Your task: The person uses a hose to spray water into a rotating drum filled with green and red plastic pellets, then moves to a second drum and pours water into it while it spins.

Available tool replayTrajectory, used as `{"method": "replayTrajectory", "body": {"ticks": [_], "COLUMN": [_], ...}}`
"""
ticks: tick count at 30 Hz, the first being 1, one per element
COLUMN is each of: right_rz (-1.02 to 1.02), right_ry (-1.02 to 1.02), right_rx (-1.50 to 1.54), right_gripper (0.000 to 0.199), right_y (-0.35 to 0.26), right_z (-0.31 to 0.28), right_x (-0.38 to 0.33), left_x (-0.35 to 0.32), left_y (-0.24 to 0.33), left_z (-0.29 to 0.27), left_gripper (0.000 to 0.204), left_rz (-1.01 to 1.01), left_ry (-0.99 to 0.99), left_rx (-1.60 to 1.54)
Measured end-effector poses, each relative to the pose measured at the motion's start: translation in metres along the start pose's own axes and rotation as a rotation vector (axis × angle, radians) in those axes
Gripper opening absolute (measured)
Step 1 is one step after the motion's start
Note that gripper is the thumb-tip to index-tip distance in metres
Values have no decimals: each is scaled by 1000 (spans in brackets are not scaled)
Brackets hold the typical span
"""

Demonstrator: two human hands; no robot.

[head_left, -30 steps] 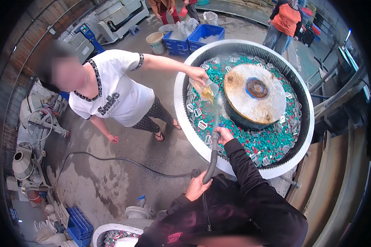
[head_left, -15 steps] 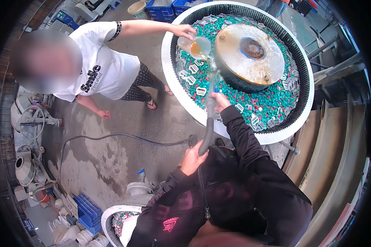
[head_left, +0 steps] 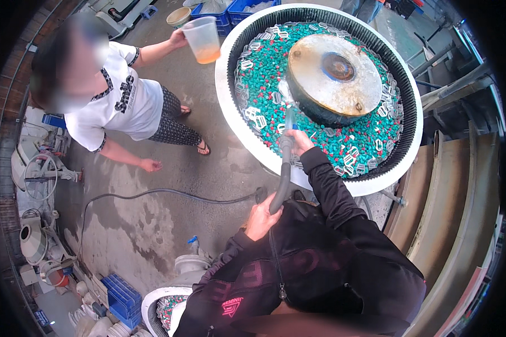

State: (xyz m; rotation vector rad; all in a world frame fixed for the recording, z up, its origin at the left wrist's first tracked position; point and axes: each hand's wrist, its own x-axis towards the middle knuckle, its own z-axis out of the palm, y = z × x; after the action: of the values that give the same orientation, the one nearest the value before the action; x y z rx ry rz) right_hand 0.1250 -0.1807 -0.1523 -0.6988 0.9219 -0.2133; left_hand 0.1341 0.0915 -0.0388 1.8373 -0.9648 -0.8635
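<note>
Wet grey concrete floor spreads below us in a workshop, seen from a head-worn camera looking straight down. Ahead stands a large round white tub with a black ribbed inner wall, filled with small teal and red pellets and pale metal buckle-shaped parts, around a tarnished metal centre dome.

We hold a dark grey flexible rubber hose in both hands. Its long axis runs nearly straight away from us, from chest towards the tub. Our left hand has its fingers clenched around the hose lower down, near our body. Our right hand is the nearer one to the tub; its fingers grasp the hose just behind its end, above the tub's near rim, and a thin stream of water leaves the end towards the dome's edge. We wear a black long-sleeved top.

To our left, well apart from the hose, another person in a white shirt holds a clear plastic cup of orange liquid beside the tub's rim. Blue plastic crates sit at the lower left and at the top edge.
</note>
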Motion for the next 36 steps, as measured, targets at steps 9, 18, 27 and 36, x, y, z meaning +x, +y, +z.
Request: {"method": "replayTrajectory", "body": {"ticks": [9, 18, 27, 36], "right_rz": [18, -37, -179, -165], "right_ry": [66, 199, 340, 253], "right_rx": [53, 218, 357, 523], "right_gripper": [23, 22, 23, 27], "right_y": [-7, 12, 13, 13], "right_z": [13, -10, -54, -78], "right_x": [-1, -34, -82, -100], "left_x": [16, 25, 39, 39], "left_y": [1, 12, 23, 40], "left_z": [-32, -71, -57, -40], "left_gripper": [47, 60, 65, 69], "left_rz": [24, 110, 249, 177], "left_ry": [-67, -161, -384, -496], "left_rx": [-29, -137, -80, 72]}}
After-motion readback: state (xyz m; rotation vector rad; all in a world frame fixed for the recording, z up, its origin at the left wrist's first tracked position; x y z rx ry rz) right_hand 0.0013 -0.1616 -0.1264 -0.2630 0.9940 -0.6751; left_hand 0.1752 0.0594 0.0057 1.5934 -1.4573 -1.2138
